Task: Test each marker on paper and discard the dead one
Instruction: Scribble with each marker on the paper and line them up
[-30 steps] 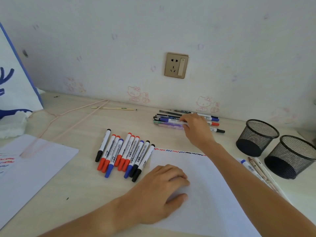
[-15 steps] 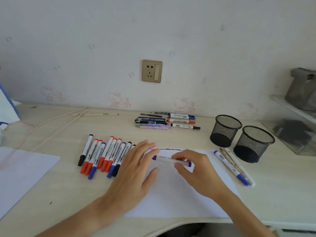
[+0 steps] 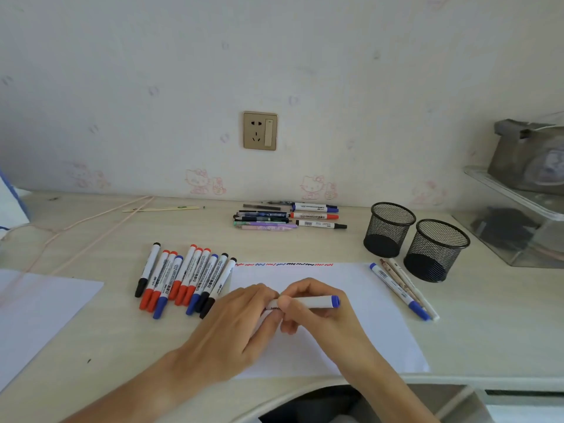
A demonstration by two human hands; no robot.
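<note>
Both hands [image 3: 283, 312] gripping blue marker [image 3: 308, 302] w/ curled fingers, prob uncapping; paper [image 3: 351, 282] already showing scribbles, pile [image 3: 290, 216] awaiting tests.

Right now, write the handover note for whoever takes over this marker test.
Left hand: grips the cap end of the blue marker; the cap itself is hidden.
Right hand: holds that marker's barrel, over the test sheet.
Row of ten markers lies left of the sheet. Three more markers lie by the wall with other pens. One blue marker and some pens lie at the sheet's right edge, beside two mesh cups, both look empty.
Done: squiggles in red, blue and black along the sheet's top edge.
Left: uncap and test this one, test the others; nothing visibly discarded yet.
</note>
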